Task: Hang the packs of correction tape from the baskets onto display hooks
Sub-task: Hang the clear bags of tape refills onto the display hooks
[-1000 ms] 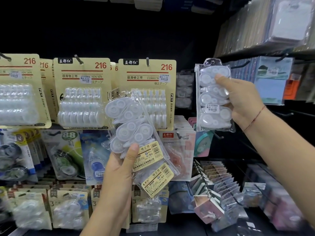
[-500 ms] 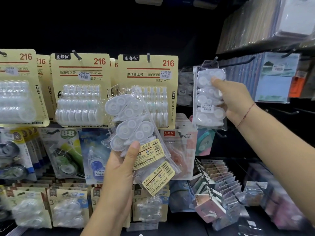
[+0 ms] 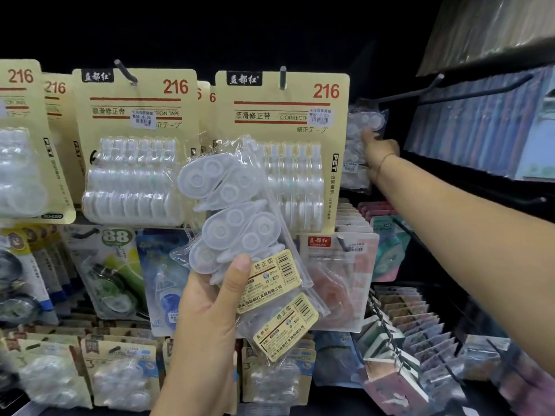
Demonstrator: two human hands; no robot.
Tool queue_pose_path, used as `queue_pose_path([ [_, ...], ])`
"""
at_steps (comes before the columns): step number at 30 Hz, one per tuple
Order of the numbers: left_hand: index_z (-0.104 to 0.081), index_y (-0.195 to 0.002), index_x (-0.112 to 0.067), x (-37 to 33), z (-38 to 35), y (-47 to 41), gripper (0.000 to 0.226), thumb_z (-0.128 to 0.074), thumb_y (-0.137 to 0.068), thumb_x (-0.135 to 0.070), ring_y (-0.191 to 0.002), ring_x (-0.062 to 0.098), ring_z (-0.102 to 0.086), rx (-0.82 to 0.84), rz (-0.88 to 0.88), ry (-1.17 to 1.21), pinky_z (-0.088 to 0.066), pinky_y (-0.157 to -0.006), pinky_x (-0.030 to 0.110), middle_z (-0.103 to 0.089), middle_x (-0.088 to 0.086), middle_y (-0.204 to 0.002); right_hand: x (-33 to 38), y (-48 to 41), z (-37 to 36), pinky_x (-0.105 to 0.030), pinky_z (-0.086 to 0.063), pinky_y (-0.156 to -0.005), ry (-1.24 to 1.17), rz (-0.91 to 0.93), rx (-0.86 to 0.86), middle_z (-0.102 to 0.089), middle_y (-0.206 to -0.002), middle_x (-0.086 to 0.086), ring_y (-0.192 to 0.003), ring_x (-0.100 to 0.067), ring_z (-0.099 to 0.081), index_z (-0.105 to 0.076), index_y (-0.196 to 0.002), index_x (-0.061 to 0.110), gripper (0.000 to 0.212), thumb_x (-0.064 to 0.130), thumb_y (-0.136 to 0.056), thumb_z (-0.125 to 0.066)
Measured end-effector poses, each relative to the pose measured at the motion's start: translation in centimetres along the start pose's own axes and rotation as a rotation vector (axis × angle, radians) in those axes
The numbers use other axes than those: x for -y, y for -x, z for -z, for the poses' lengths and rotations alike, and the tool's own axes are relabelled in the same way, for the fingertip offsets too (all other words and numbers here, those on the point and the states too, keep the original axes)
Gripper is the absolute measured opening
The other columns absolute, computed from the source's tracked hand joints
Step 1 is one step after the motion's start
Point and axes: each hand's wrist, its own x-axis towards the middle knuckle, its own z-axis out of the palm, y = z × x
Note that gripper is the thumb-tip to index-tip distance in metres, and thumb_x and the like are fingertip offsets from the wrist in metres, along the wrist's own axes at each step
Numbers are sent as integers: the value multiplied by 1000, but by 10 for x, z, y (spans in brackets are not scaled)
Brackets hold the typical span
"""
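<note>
My left hand [image 3: 207, 319] grips a bundle of clear packs of correction tape [image 3: 237, 214] with yellow barcode labels, held up in front of the display. My right hand [image 3: 381, 154] reaches far back to the right of the yellow cards. Its thumb lies on the front of one clear pack of correction tape [image 3: 368, 120], which hangs deep on a long black display hook [image 3: 402, 94]. The fingers behind that pack are hidden, and the pack is blurred.
Yellow "216" correction tape cards [image 3: 282, 115] [image 3: 135, 115] hang on pegs straight ahead. A pink pack [image 3: 339, 283] and rows of small packets [image 3: 402, 325] hang lower right. Stacked notepads [image 3: 480, 121] fill the right shelf. Other tape packs hang at lower left.
My right hand has pushed its pack away from me along the hook, toward the back wall. The view has moved closer to the display. My left hand keeps its bundle steady.
</note>
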Motion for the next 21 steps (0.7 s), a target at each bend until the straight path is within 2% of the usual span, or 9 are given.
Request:
queue_pose_path([
  [5, -64, -117, -25, 4, 0, -6, 42, -60, -75, -25, -87, 15, -75, 7, -17, -13, -57, -62, 20, -78, 0, -100, -1, -20, -10, -39, -48, -100, 51, -117, -2, -52, -135, -8, -119, -27, -55, -30, -144, 7, 81, 56, -87, -59],
  [8, -64, -117, -25, 4, -1, -4, 42, -61, -75, -25, -90, 15, -75, 25, -22, -23, -58, -64, 20, -77, 0, -102, 4, -23, -12, -30, -45, -93, 74, -143, 29, -49, -130, -2, -119, -19, -51, -27, -146, 5, 73, 42, -92, -60],
  [9, -64, -117, -25, 4, -1, -3, 42, -61, -75, -25, -90, 14, -74, 27, -17, -25, -58, -64, 20, -77, 0, -103, 6, -21, -11, -28, -44, -90, 99, -134, 59, -48, -136, -5, -123, -19, -50, -27, -146, 4, 67, 33, -94, -58],
  [12, -63, -118, -26, 0, -1, 4, 42, -61, -76, -26, -89, 13, -74, 47, -4, -31, -57, -63, 19, -77, -2, -102, 3, -6, -3, -40, -42, -105, 208, -7, 68, -40, -148, -18, -135, -34, -41, -35, -144, 1, 59, 20, -92, -53],
  [14, -63, -115, -26, -4, -2, 10, 40, -62, -75, -26, -85, 11, -75, 57, 11, -26, -56, -61, 18, -78, -3, -98, 5, 26, 12, -39, -46, -97, 195, 74, 80, -47, -139, -19, -128, -34, -49, -41, -138, -1, 58, 18, -86, -57],
  [15, -63, -114, -26, -5, -2, 13, 39, -62, -75, -27, -83, 11, -75, 64, 20, -25, -56, -59, 17, -78, -3, -96, 9, 54, 24, -34, -48, -90, 163, 139, 82, -51, -133, -15, -122, -29, -53, -42, -137, 1, 55, 15, -87, -59],
  [17, -62, -115, -25, -9, -3, 20, 41, -63, -74, -29, -85, 11, -75, 86, 30, -35, -56, -60, 18, -78, -3, -97, 10, 116, 54, -23, -46, -91, 100, 289, 95, -53, -124, 2, -111, -11, -55, -48, -133, 12, 43, 12, -92, -59],
  [19, -61, -118, -24, -12, -5, 27, 43, -63, -75, -30, -87, 12, -75, 119, 41, -58, -57, -61, 19, -78, -3, -100, 7, 176, 86, -27, -49, -95, 23, 410, 135, -61, -114, 5, -103, -9, -59, -58, -114, 22, 23, 12, -93, -58],
  [21, -61, -118, -21, -12, -7, 35, 44, -65, -74, -25, -85, 13, -75, 143, 65, -58, -57, -58, 21, -78, -2, -99, 3, 224, 104, -27, -54, -86, -51, 419, 267, -68, -99, 5, -94, -9, -65, -64, -100, 24, 9, 20, -94, -59],
])
